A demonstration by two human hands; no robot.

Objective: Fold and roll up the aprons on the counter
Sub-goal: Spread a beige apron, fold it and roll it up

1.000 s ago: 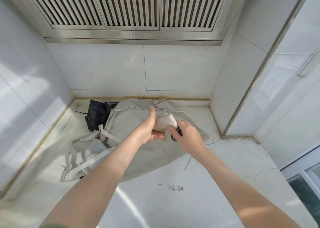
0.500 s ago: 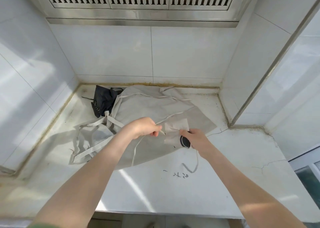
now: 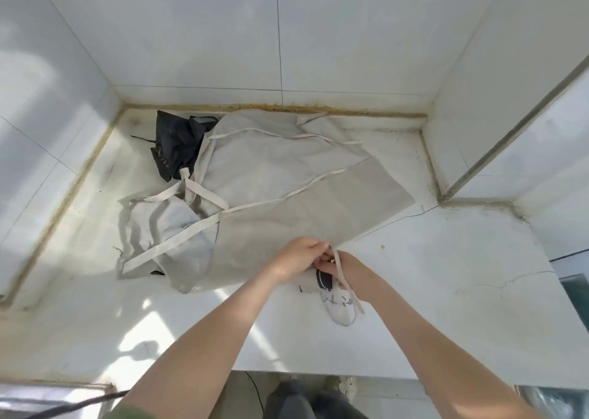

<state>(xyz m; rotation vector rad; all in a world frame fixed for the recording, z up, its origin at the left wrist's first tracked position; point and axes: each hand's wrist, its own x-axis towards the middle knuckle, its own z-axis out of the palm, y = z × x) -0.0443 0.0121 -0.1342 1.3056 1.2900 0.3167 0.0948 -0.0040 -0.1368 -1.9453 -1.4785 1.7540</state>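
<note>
A beige apron [image 3: 287,189] lies spread and rumpled across the white counter [image 3: 446,275], its pale straps trailing over it. A dark apron [image 3: 178,144] is bunched in the back left corner. Near the front of the counter both hands meet over a small rolled beige apron [image 3: 339,304] with a dark mark on it. My left hand [image 3: 296,257] pinches its tie strap [image 3: 345,281]. My right hand [image 3: 344,267] grips the strap and the top of the roll. The strap hangs down over my right wrist.
Tiled walls close the counter at the back, left and right, with a wall corner jutting in at the right [image 3: 446,195]. The counter's front edge [image 3: 287,374] runs below my forearms. A crack crosses the counter surface at the right.
My hands have pulled the small roll toward me, off the spread apron and onto bare counter near the front. The strap is drawn up between both hands. The view has tilted further down.
</note>
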